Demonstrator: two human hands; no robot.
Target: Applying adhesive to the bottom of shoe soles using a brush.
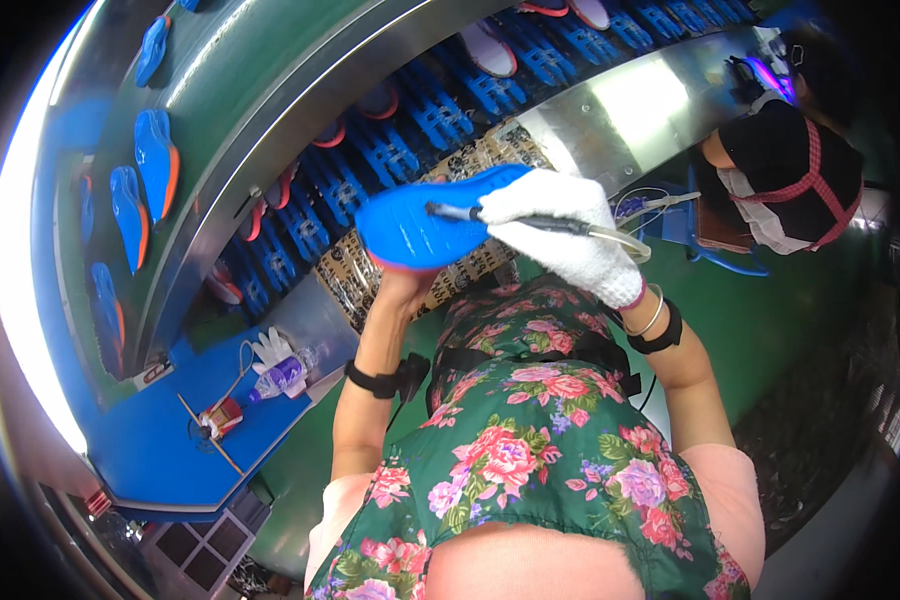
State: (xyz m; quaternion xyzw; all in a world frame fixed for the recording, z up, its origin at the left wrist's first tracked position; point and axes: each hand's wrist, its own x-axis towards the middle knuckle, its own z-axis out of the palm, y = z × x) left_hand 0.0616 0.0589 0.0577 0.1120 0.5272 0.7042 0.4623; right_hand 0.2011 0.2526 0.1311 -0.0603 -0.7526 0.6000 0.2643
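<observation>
A blue shoe sole (425, 225) with a reddish edge is held up in front of me, its ribbed face turned toward me. My left hand (407, 287) grips it from underneath; the sole hides most of those fingers. In a white knit glove, my right hand (560, 225) is closed around a slim dark glue brush (540, 222). A clear hose (622, 243) runs from the back of the brush. The brush's dark tip rests on or just over the middle of the sole.
Behind the sole runs a curved line of blue racks (395, 155) carrying shoe parts. A green conveyor (205, 110) at left bears several blue soles (156, 160). On a blue table (170, 440) lie a purple-labelled bottle (282, 378), a glove and a small red pot (222, 417). Another person (785, 175) works at right.
</observation>
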